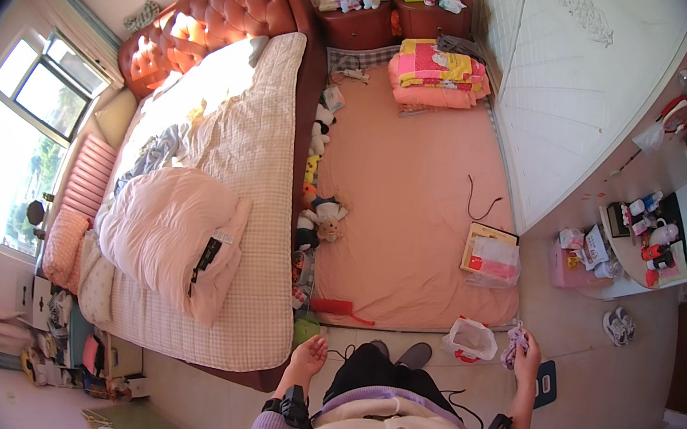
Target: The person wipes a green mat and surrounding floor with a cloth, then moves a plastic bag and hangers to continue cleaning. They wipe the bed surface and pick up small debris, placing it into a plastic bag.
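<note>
My right hand [527, 359] is closed round a small, crumpled purple-and-white cloth item [513, 344], whose exact kind I cannot make out. Just left of it, a white plastic bag with red marks [472, 341] stands on the floor with its mouth open. My left hand [308, 355] is raised near the bed's lower corner, fingers loosely curled and apart, with nothing visible in it. Beyond that hand lies a green item [306, 331], partly hidden. Both wrists wear black strapped devices.
A pink-sheeted floor mattress [414, 226] lies ahead, bearing folded bedding [439, 77], a wooden tray with a plastic package [493, 256] and a dark cord. Left is a bed [273, 203] with a pink quilt [170, 232]. Plush toys line the gap. Sneakers [619, 326] sit right.
</note>
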Tool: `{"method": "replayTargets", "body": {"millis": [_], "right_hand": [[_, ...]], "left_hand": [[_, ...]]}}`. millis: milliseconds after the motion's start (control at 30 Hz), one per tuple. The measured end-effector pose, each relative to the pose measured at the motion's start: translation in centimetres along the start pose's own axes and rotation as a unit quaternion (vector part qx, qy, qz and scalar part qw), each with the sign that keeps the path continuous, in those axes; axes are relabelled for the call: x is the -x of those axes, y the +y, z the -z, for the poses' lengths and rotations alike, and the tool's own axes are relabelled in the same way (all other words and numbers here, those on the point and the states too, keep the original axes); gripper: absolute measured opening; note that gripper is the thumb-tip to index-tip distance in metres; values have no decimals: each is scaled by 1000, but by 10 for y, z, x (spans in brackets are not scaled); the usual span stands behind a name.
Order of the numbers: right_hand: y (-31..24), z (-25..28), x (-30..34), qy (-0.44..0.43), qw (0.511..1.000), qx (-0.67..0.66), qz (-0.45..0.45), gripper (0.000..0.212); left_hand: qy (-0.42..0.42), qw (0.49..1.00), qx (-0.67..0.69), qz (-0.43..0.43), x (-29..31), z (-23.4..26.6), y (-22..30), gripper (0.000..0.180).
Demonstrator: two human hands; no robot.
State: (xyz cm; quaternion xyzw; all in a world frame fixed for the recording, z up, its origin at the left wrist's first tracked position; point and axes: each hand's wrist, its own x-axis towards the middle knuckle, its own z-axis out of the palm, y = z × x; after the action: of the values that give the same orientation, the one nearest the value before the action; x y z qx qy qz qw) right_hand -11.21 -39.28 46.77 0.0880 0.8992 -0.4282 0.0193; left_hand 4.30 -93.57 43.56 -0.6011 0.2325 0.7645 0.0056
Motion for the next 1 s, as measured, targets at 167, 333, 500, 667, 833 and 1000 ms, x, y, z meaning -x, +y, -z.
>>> {"method": "replayTargets", "body": {"millis": [167, 333, 500, 667, 833, 1000], "right_hand": [[12, 10, 9, -19, 999, -32, -14, 38], [22, 15, 11, -35, 997, -64, -36, 37], [30, 16, 9, -42, 994, -86, -56, 36], [28, 7, 6, -53, 998, -24, -22, 36], [16, -9, -3, -83, 996, -13, -6, 36], [6, -21, -14, -83, 996, -25, 1, 36]], "left_hand": [[-20, 1000, 6, -14, 0, -19, -3, 30], [-35, 999, 13, -31, 9, -24, -6, 30], [-21, 999, 27, -20, 8, -14, -15, 31], [-3, 1000, 20, -8, 8, -8, -14, 32], [1, 999, 41, -31, 18, 4, -10, 32], [28, 999, 36, -17, 21, 14, -8, 34]]}}
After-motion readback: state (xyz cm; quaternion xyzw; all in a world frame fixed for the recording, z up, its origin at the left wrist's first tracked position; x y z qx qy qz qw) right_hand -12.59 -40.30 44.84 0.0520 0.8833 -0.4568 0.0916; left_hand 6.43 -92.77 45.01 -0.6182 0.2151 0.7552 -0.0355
